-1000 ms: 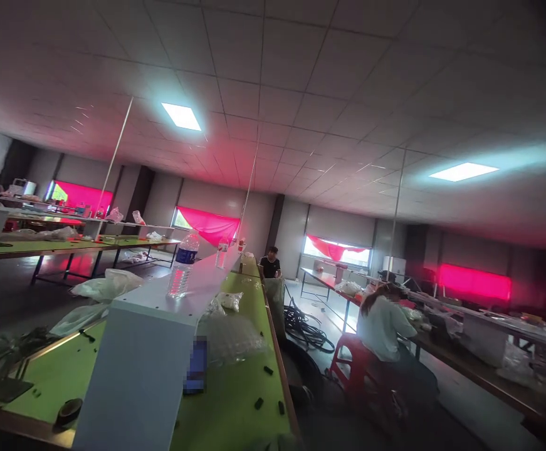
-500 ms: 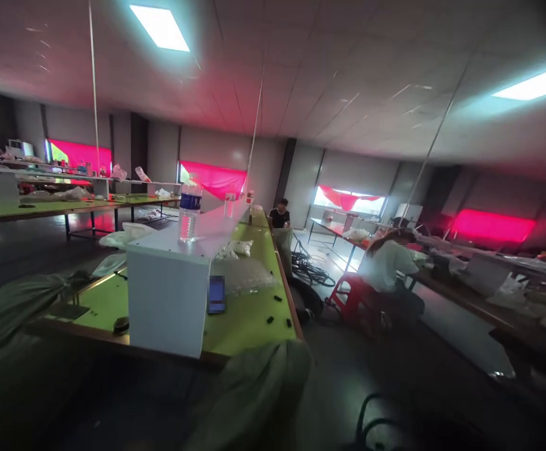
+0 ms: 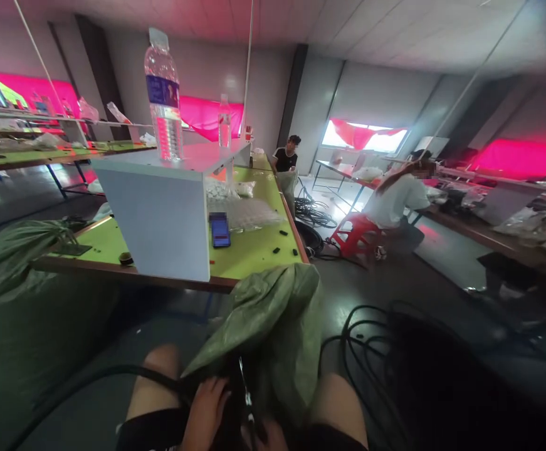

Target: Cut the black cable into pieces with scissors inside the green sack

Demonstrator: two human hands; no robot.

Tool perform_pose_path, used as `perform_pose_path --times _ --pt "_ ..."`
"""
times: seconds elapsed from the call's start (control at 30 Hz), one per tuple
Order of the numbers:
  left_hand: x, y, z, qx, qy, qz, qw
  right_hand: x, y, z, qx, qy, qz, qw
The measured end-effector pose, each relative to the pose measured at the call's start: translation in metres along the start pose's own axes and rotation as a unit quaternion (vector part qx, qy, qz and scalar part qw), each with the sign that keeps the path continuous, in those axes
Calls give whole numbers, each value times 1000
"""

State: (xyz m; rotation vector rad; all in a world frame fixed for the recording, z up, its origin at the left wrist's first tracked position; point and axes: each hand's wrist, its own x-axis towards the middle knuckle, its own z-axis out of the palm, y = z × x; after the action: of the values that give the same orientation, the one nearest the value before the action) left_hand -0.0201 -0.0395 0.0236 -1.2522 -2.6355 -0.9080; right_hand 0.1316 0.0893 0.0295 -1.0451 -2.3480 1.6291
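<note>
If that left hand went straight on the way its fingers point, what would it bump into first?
The left hand would likely meet the black cable at its fingertips, then the green sack; depth is unclear.

Between the knees, a green sack fills the gap directly ahead of the left hand and right hand, so forward passage there is blocked. A black cable crosses the left thigh and runs into the closed left hand. Right of the right knee, coiled cables cover the floor. Left of the left knee the floor lies open up to a second sack. Ahead, a white shelf unit occupies the left part of the tabletop. A free strip remains on the right, beside a phone.
</note>
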Motion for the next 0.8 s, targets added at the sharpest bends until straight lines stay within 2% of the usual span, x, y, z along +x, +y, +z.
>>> perform_pose_path --times 0.13,0.23,0.3,0.47,0.63,0.7,0.8 --pt "3 7 -7 53 8 35 998 -4 3 -4 -17 -19 -43 999" --pt "4 9 -9 60 -11 29 998 -9 -4 -7 -12 -23 -24 999" --pt "5 10 -11 46 -17 14 999 -11 -10 -9 -5 -24 -20 999" --pt "9 14 -26 -32 -36 -11 999 -13 -24 -14 -6 -23 -90 996" --pt "10 16 -34 -22 -65 -21 997 -16 -24 -16 -45 -74 -19 996" --pt "9 17 -34 -22 -65 -30 997 -16 -22 -14 -55 -72 -25 996" --pt "8 17 -35 -21 -60 -30 998 -14 -20 -10 -55 -56 -69 994"
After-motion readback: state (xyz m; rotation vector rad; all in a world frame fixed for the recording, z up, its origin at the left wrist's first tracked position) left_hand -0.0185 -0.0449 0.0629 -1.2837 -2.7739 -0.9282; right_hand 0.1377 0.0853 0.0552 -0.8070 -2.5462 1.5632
